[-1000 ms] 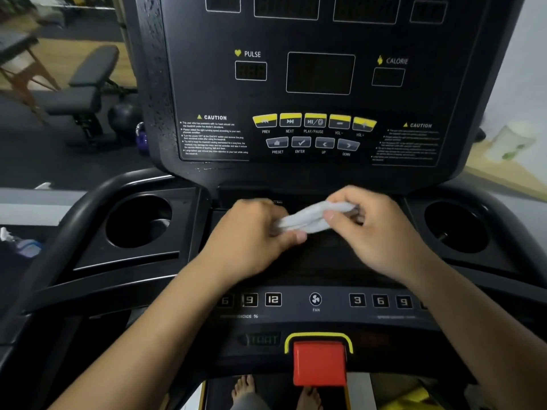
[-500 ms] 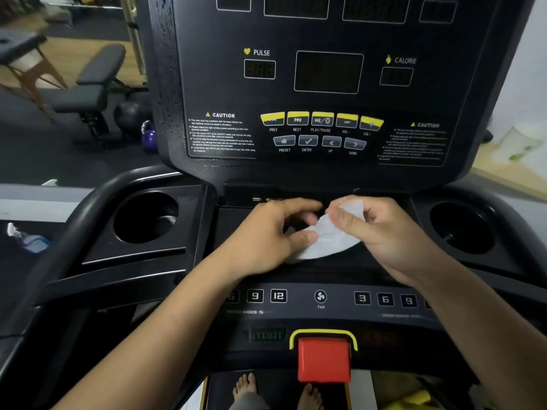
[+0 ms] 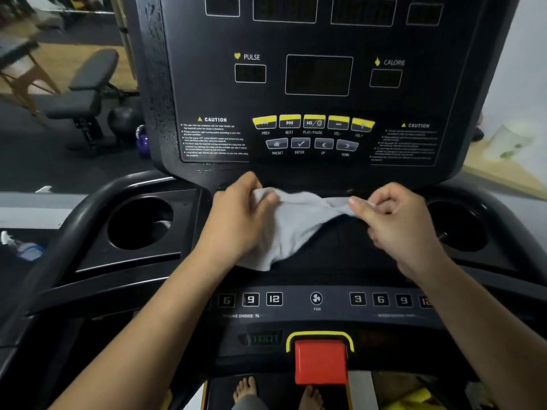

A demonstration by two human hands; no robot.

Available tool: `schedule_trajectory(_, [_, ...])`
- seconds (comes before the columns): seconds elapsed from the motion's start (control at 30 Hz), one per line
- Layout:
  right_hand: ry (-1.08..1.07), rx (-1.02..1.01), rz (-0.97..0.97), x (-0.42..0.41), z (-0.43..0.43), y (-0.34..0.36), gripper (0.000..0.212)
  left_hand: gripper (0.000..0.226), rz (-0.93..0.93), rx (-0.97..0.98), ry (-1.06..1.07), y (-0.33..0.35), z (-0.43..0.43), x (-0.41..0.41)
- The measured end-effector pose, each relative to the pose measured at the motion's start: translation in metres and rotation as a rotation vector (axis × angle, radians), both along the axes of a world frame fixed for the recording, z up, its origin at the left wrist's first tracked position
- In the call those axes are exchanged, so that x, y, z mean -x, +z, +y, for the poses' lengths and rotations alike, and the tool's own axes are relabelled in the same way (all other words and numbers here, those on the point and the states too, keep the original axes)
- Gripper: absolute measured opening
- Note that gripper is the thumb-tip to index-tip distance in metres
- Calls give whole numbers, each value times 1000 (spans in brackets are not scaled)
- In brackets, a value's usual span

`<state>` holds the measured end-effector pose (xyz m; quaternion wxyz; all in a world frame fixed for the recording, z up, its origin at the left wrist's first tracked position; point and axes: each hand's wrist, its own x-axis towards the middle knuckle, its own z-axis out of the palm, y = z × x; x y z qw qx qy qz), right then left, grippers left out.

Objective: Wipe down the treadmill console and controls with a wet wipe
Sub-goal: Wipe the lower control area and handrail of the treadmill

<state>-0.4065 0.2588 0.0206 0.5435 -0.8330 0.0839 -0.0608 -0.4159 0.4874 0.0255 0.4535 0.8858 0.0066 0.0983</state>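
"Pale grey, thin, limp: that is the wet wipe [image 3: 296, 229]. Who has it?" asks the first observer.

"Both hands," the second answers. "Thumb and forefinger of the right hand [image 3: 396, 229] pinch one upper corner, the other fingers curled loosely in. The thumb of the left hand [image 3: 236, 223] lies on the opposite edge. The fingers beneath are hidden by the sheet. It hangs spread between the two grips, sagging mid-span, with a lower flap drooping on the left."

"Where, against the machine?"

"Over the dark centre tray [image 3: 349, 261], below the upright treadmill console [image 3: 319, 39], between the left cup holder [image 3: 139, 223] and the right cup holder [image 3: 455, 229]. Whether the flap touches the tray cannot be told."

"Handling?"

"Judged near weightless, soft, no stiffness. It will bunch wherever unsupported, and damp should make it cling rather than slip. Edge pinches suit opening it out. For wiping, flat fingers behind a folded pad would likely carry pressure better. The raised yellow media keys [image 3: 313, 122] might snag thin fabric. Droplets show on the console's left bezel [image 3: 154, 69]."
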Motion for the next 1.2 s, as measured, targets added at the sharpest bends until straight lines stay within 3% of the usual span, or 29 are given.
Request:
schedule_trajectory(0.07, [-86, 389, -232, 4, 1, -2, 20, 27, 44, -210, 8, -2, -1, 6])
schedule_trajectory(0.1, [-63, 454, -386, 10, 7, 0, 16, 28, 42, -332, 39, -6, -1, 9])
schedule_trajectory(0.17, [192, 470, -572, 20, 21, 2, 2, 26, -102, -683, 135, -11, 0, 15])
schedule_trajectory(0.23, [523, 507, -489, 25, 36, -3, 14, 15, -255, -825, 63, -12, -2, 19])
schedule_trajectory(0.27, [638, 556, -385, 23, 42, -7, 23, 14, -254, -808, -62, -15, -3, 21])
schedule_trajectory(0.37, [819, 798, -127, 14, 53, -13, 50, 50, 10, -679, -349, -26, -5, 29])
schedule_trajectory(0.47, [804, 1024, -127, 25, 46, -10, 67, 59, 46, -691, -495, -31, -5, 38])
schedule_trajectory(0.67, [765, 1077, -41, 19, 46, -4, 90, 89, 167, -847, -444, -24, -23, 36])
schedule_trajectory(0.83, [733, 1062, -34, 30, 37, 1, 88, 56, 242, -777, -481, -12, -31, 36])
schedule_trajectory(1.0, [678, 1060, -3, 30, 32, 1, 90, 61, 295, -784, -537, -14, -40, 28])
schedule_trajectory(1.13, [678, 1016, -39, 29, 29, 0, 83, 49, 324, -595, -586, -14, -42, 30])
schedule_trajectory(1.2, [667, 1011, -27, 23, 28, -4, 81, 52, 293, -597, -591, -17, -47, 23])
